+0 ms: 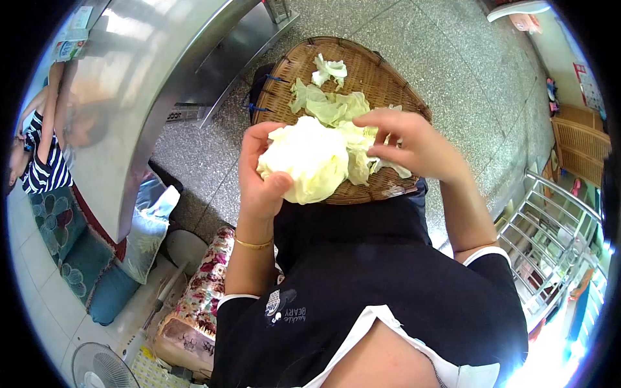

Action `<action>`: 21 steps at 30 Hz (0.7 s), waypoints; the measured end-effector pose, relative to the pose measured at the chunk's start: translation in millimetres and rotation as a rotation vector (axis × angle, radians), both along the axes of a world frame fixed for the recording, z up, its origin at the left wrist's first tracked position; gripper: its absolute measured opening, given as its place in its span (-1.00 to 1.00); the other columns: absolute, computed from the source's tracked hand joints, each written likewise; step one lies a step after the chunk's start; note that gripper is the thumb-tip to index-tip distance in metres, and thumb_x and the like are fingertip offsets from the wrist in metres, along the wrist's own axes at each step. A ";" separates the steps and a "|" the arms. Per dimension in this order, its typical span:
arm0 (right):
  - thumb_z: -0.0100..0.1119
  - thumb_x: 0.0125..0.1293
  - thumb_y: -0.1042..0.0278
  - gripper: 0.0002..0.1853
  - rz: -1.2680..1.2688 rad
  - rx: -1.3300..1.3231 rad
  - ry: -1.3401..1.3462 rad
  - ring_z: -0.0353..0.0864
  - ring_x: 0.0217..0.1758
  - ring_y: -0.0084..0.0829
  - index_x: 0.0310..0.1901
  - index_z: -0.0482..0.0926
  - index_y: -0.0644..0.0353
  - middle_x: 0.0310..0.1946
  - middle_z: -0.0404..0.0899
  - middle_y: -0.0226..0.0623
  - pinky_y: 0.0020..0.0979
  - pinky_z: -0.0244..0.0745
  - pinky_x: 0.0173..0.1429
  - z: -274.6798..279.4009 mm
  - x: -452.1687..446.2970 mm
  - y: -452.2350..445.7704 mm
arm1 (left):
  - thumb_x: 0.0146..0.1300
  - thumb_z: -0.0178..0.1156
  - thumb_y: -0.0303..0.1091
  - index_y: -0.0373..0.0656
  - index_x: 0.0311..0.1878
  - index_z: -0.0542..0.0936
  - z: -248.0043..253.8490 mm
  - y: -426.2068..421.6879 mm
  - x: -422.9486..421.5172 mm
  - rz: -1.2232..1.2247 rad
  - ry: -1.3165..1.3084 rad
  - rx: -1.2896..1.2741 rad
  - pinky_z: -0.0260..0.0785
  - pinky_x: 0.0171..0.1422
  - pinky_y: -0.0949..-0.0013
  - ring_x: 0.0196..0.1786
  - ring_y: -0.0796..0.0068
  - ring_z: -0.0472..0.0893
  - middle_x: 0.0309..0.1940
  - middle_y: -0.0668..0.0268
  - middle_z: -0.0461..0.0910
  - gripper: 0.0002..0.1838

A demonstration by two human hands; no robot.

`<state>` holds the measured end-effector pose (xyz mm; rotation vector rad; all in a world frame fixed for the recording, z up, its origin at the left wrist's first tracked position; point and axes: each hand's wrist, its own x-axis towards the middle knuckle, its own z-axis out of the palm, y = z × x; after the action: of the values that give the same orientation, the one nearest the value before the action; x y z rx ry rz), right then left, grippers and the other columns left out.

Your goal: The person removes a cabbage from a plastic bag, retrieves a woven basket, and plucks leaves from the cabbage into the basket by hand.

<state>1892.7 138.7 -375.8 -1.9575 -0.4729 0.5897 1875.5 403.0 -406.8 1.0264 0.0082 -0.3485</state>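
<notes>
My left hand [259, 169] grips the side of a pale head of cabbage [304, 161], its thumb lying over the near side. The cabbage's outer surface is bright and partly washed out by light. To the right of it, my right hand [411, 143] hovers over loose leaves, fingers bent and apart, with nothing seen between them. Several torn cabbage leaves [333, 107] lie on a round woven bamboo tray [381, 77], which rests at my lap. One small curled leaf [328, 70] lies towards the tray's far edge.
A shiny metal-sided table [155, 84] stands to my left, with another person [45, 142] in a striped top beyond it. A flowered cushion [210, 278] and a fan [100, 365] are at lower left. At right stands a metal rack [550, 226]. Speckled floor [466, 77] lies ahead.
</notes>
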 end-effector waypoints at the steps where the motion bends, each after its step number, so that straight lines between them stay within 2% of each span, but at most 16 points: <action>1: 0.29 0.15 0.45 -0.53 -0.118 0.131 0.059 0.57 -0.15 -0.52 0.14 0.49 0.18 0.07 0.49 -0.18 -0.52 0.54 -0.15 1.1 -0.1 5.0 | -0.11 0.49 0.05 -0.28 0.12 0.31 0.4 0.6 0.1 0.054 -0.125 0.123 0.44 0.14 0.28 0.06 0.34 0.52 0.01 0.15 0.44 -0.14; 2: 0.33 0.11 0.44 -0.49 -0.235 0.266 0.119 0.57 -0.16 -0.48 0.14 0.49 0.16 0.00 0.51 -0.18 -0.48 0.55 -0.13 2.0 -0.2 11.2 | -0.11 0.49 0.05 -0.28 0.12 0.31 2.8 0.5 0.0 0.058 -0.125 0.128 0.44 0.14 0.28 0.06 0.34 0.52 0.01 0.15 0.44 -0.14; 3: 0.39 0.07 0.38 -0.47 -0.210 0.328 0.050 0.55 -0.11 -0.44 0.13 0.50 0.17 -0.06 0.49 -0.21 -0.48 0.53 -0.12 9.4 1.3 17.7 | -0.11 0.49 0.06 -0.28 0.11 0.31 6.6 -1.0 0.5 0.090 -0.194 0.188 0.42 0.12 0.32 0.04 0.38 0.50 -0.01 0.17 0.43 -0.15; 4: 0.39 0.07 0.38 -0.47 -0.212 0.331 0.047 0.55 -0.11 -0.44 0.13 0.50 0.17 -0.06 0.49 -0.21 -0.48 0.53 -0.12 11.1 0.2 26.3 | -0.12 0.49 0.06 -0.29 0.09 0.32 8.9 -2.3 1.8 0.119 -0.267 0.245 0.40 0.11 0.35 0.01 0.41 0.48 -0.03 0.19 0.42 -0.16; 6: 0.39 0.08 0.35 -0.48 -0.093 0.344 -0.149 0.51 -0.06 -0.45 0.13 0.51 0.16 -0.04 0.47 -0.23 -0.50 0.50 -0.12 14.0 -1.7 40.2 | -0.12 0.48 0.07 -0.28 0.08 0.32 7.6 -4.4 2.3 0.119 -0.276 0.236 0.38 0.11 0.36 0.01 0.42 0.47 -0.04 0.19 0.41 -0.16; 8: 0.38 0.09 0.38 -0.49 -0.113 0.396 -0.150 0.50 -0.02 -0.41 0.12 0.52 0.18 -0.04 0.45 -0.21 -0.49 0.48 -0.13 10.4 -0.9 41.5 | -0.13 0.48 0.08 -0.28 0.07 0.33 6.5 -6.5 2.4 0.122 -0.279 0.222 0.37 0.11 0.37 0.00 0.42 0.46 -0.04 0.20 0.40 -0.17; 11: 0.33 0.11 0.47 -0.56 -0.063 0.386 -0.291 0.50 -0.01 -0.38 0.08 0.55 0.21 -0.07 0.46 -0.19 -0.45 0.50 -0.13 5.5 -0.1 41.9 | -0.11 0.46 0.12 -0.28 0.07 0.32 7.0 -7.6 1.8 0.116 -0.270 0.236 0.38 0.10 0.35 0.00 0.41 0.46 -0.05 0.19 0.39 -0.16; 14: 0.25 0.14 0.56 -0.66 -0.098 0.336 -0.434 0.53 -0.09 -0.37 0.00 0.58 0.25 -0.14 0.49 -0.21 -0.45 0.48 -0.12 6.0 -3.5 45.7 | -0.14 0.50 0.10 -0.28 0.13 0.30 7.7 -19.4 -1.7 0.134 -0.156 0.089 0.38 0.14 0.34 0.04 0.40 0.48 -0.01 0.19 0.42 -0.10; 16: 0.16 0.17 0.61 -0.75 -0.221 0.243 -0.613 0.54 -0.20 -0.39 -0.08 0.59 0.28 -0.22 0.52 -0.25 -0.47 0.46 -0.14 5.9 -6.8 53.5 | -0.22 0.56 0.05 -0.27 0.21 0.26 10.2 -24.8 -1.3 0.025 -0.087 -0.057 0.36 0.20 0.34 0.10 0.39 0.49 0.05 0.18 0.44 0.00; 17: 0.16 0.17 0.61 -0.75 -0.221 0.241 -0.612 0.54 -0.20 -0.39 -0.08 0.59 0.28 -0.22 0.52 -0.25 -0.47 0.46 -0.14 5.1 -6.7 54.7 | -0.29 0.61 -0.01 -0.25 0.25 0.25 7.5 -24.0 -0.9 -0.004 -0.080 -0.047 0.35 0.24 0.35 0.14 0.40 0.48 0.10 0.19 0.45 0.06; 19: 0.15 0.19 0.55 -0.84 -0.387 0.197 -0.550 0.53 -0.31 -0.45 -0.18 0.61 0.21 -0.36 0.49 -0.33 -0.48 0.44 -0.24 2.9 -5.9 56.3 | -0.30 0.61 -0.02 -0.25 0.24 0.26 6.8 -25.0 -3.9 -0.006 -0.078 0.038 0.35 0.24 0.34 0.14 0.40 0.48 0.09 0.19 0.45 0.05; 20: 0.15 0.19 0.55 -0.84 -0.387 0.199 -0.549 0.53 -0.31 -0.45 -0.18 0.61 0.21 -0.36 0.49 -0.33 -0.48 0.44 -0.24 0.9 -5.2 56.0 | -0.30 0.61 -0.03 -0.25 0.24 0.26 7.4 -25.0 -5.5 -0.007 -0.077 0.125 0.35 0.24 0.34 0.14 0.40 0.48 0.09 0.19 0.45 0.04; 21: 0.12 0.22 0.55 -0.85 -0.427 0.243 -0.434 0.53 -0.32 -0.46 -0.19 0.61 0.22 -0.35 0.50 -0.33 -0.50 0.43 -0.25 -1.6 -4.5 54.4 | -0.30 0.62 -0.03 -0.25 0.23 0.28 9.5 -25.2 -5.8 -0.011 -0.060 0.119 0.35 0.24 0.33 0.14 0.39 0.48 0.10 0.20 0.44 0.04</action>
<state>1888.2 193.0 -377.4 -1.8698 -0.3530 -0.1626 1869.8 377.8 -397.3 1.1546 -0.0313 -0.3295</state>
